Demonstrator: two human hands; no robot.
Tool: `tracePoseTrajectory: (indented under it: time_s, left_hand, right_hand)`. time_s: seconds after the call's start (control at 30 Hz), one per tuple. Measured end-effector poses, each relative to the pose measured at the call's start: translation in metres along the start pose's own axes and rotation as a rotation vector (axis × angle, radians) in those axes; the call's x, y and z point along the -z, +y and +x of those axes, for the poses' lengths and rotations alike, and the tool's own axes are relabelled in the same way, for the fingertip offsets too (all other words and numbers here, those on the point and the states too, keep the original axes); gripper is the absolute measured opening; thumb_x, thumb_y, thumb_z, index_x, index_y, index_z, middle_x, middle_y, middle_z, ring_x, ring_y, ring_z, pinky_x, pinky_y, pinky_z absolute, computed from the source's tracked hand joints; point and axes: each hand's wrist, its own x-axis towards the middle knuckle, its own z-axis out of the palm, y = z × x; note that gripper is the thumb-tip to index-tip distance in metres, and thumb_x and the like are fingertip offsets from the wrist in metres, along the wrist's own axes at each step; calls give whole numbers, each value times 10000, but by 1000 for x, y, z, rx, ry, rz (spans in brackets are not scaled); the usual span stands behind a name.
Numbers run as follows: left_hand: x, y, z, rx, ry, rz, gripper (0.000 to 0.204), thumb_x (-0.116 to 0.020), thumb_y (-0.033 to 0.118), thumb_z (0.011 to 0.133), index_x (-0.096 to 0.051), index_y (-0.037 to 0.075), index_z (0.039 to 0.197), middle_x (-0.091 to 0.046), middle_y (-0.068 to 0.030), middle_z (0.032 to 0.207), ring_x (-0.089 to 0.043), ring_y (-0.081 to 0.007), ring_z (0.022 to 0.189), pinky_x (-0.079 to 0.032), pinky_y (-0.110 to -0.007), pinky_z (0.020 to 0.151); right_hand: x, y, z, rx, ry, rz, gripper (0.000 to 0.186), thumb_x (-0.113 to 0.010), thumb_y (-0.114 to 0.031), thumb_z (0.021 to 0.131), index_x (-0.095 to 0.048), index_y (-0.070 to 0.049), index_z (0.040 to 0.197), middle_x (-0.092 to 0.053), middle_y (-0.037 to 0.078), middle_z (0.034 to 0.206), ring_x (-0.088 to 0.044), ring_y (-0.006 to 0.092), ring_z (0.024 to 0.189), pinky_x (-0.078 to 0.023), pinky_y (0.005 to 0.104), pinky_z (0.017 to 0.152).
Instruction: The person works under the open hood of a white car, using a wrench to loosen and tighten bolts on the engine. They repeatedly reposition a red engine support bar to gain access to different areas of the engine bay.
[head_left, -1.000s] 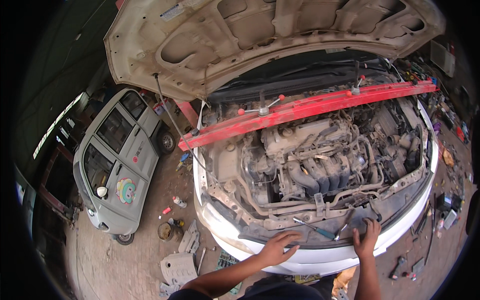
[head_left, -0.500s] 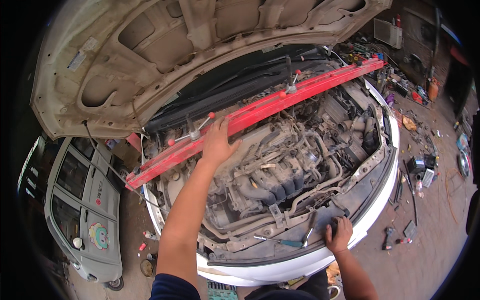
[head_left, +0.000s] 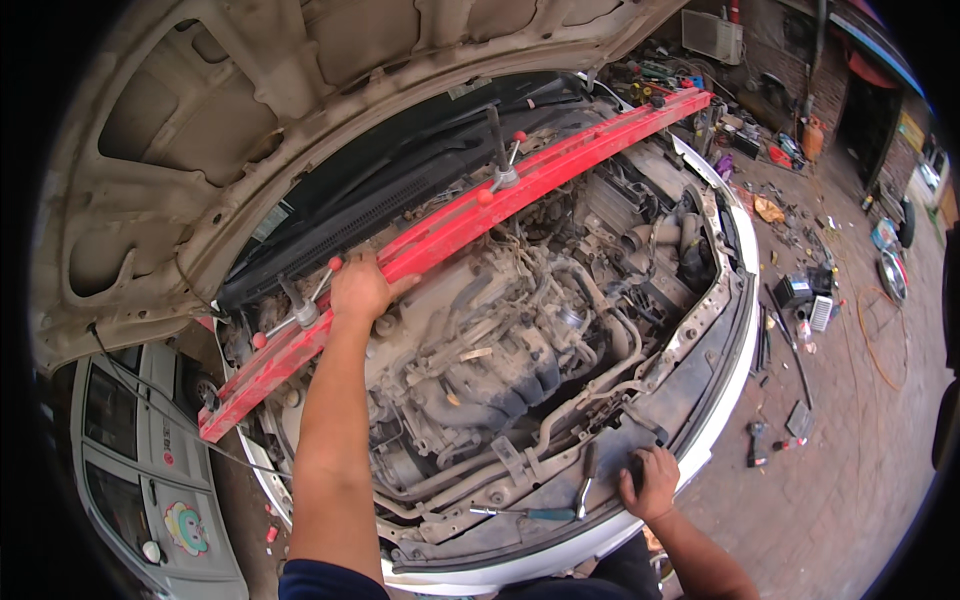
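Red support bar (head_left: pixel 470 215) under left hand (head_left: pixel 360 290) grip, right hand (head_left: pixel 650 482) pressed on front panel (head_left: pixel 560 500)

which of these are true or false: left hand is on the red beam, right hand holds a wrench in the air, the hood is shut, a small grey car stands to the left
1. The left hand rests on the red beam across the engine bay. True.
2. The right hand holds a wrench in the air. False: it rests on the front panel of the car, lifting nothing.
3. The hood is shut. False: it is raised above the engine.
4. A small grey car stands to the left. True.
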Motion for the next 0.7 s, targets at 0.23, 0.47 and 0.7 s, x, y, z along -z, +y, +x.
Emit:
tracePoseTrajectory:
  time_s: [0.23,0.47,0.7]
  left_hand:
    - [6,-4,3,-5,-35,-5,950,-691,789,723,-623,-28,1202,-695,-222,1120,-681,-337,1062,-548,-428,913]
    - [-20,-12,-8,-209,156,117,855,-831,436,718,-515,-29,1362,-647,-189,1248,-649,-317,1133,-530,-399,968]
    - [-25,-23,0,-252,29,100,896,-824,348,715,-443,-54,1420,-603,-205,1339,-619,-318,1210,-511,-379,1016]
  right_hand:
    - [-3,-2,3,16,27,40,313,-714,-149,701,-619,-66,987,-616,119,915,-583,344,797,-439,432,700]
    - [-1,-4,2,29,32,32,295,-699,-144,717,-623,-53,987,-623,139,921,-589,356,789,-448,438,700]
    - [-3,-3,2,21,-2,44,275,-684,-138,725,-625,-47,978,-624,145,912,-588,366,784,-450,446,697]
